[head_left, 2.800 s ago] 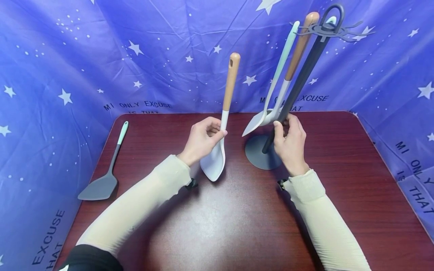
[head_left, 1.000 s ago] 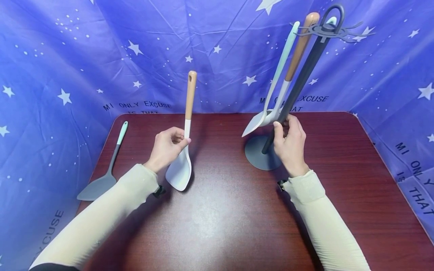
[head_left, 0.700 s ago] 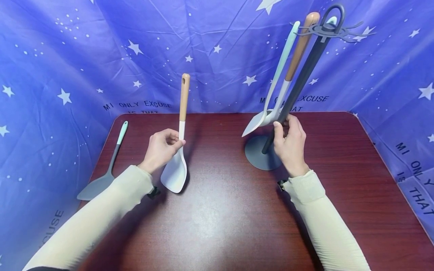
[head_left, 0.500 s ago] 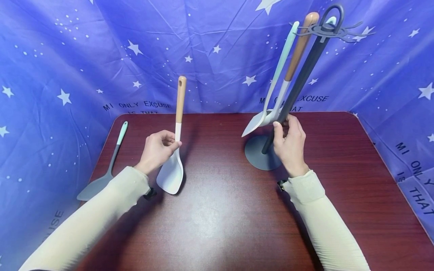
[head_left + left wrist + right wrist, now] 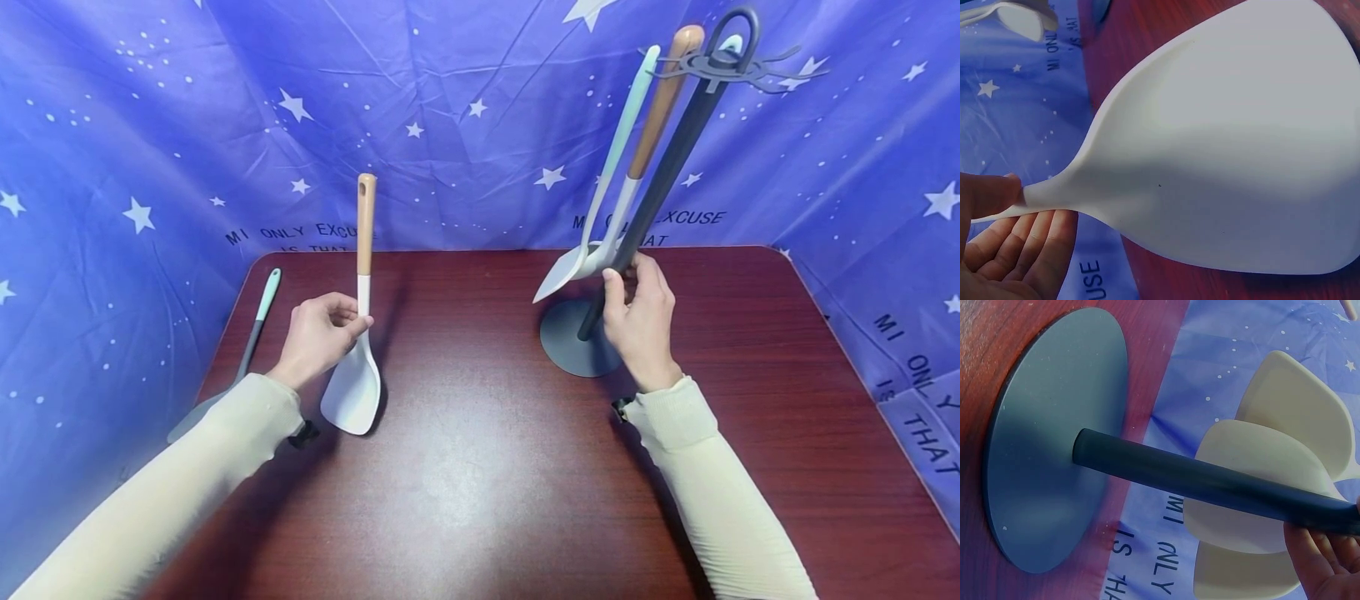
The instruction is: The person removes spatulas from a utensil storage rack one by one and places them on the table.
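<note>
In the head view my left hand point(image 5: 318, 340) pinches the white neck of a spatula point(image 5: 352, 392) with a wooden handle. The spatula stands upright, blade down; whether its tip touches the table I cannot tell. Its broad white blade point(image 5: 1222, 144) fills much of the left wrist view. My right hand point(image 5: 642, 323) grips the post of a dark utensil stand point(image 5: 671, 171) low down. From the stand's hooked top hang a mint-handled spatula point(image 5: 619, 146), a wooden-handled utensil point(image 5: 660, 117) and another mint-tipped one point(image 5: 732, 43), mostly hidden. White utensil heads point(image 5: 1254, 447) show behind the post.
A dark grey spatula point(image 5: 251, 342) with a mint handle lies at the table's left side, its blade partly hidden by my left sleeve. The stand's round base point(image 5: 564, 337) sits on the dark red table point(image 5: 465, 467). A blue star-patterned curtain point(image 5: 450, 100) surrounds the back and sides.
My left hand has carried the wooden-handled spatula left and slightly nearer, away from the stand. My sleeve now covers more of the grey spatula. The right hand has stayed on the post.
</note>
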### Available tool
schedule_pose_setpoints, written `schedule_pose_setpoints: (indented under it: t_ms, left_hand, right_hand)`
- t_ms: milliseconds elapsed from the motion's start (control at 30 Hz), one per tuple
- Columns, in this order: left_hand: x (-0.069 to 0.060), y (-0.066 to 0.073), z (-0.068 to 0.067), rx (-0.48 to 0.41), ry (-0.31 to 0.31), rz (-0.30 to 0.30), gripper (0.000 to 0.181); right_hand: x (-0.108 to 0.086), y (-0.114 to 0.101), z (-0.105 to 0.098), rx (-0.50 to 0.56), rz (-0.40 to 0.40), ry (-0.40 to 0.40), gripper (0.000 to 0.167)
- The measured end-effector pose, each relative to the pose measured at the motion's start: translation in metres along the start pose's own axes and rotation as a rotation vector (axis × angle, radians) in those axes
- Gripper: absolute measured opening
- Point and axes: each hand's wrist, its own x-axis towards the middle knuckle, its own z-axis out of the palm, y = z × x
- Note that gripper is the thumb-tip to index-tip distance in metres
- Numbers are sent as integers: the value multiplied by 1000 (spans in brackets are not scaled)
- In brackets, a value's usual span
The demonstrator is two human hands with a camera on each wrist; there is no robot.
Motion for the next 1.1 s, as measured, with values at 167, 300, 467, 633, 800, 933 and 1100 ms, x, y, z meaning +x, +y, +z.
schedule_pose_setpoints:
  t_ms: [167,300,467,633,800,933,1100]
  left_hand:
    - [-1,-9,-9,35,4,0,19]
    - [-3,-15,-15,58,6,0,19]
    - [-3,-19,-23,69,0,-6,17]
    - [-4,-22,-31,72,-19,-37,17]
    - [-5,-26,-37,101,-25,-52,17]
    - [-5,-30,-42,127,-50,-78,18]
    - [-4,-35,-49,138,-76,-117,19]
  right_hand:
    - [0,-1,0,4,6,7,23]
    - [0,-2,0,1,5,8,23]
    - [0,-2,0,0,2,6,23]
    - [0,-4,-1,2,9,9,23]
    - [0,-3,-1,5,6,12,23]
    - [0,-3,-1,7,-1,12,23]
    - [0,-3,-1,4,-3,14,23]
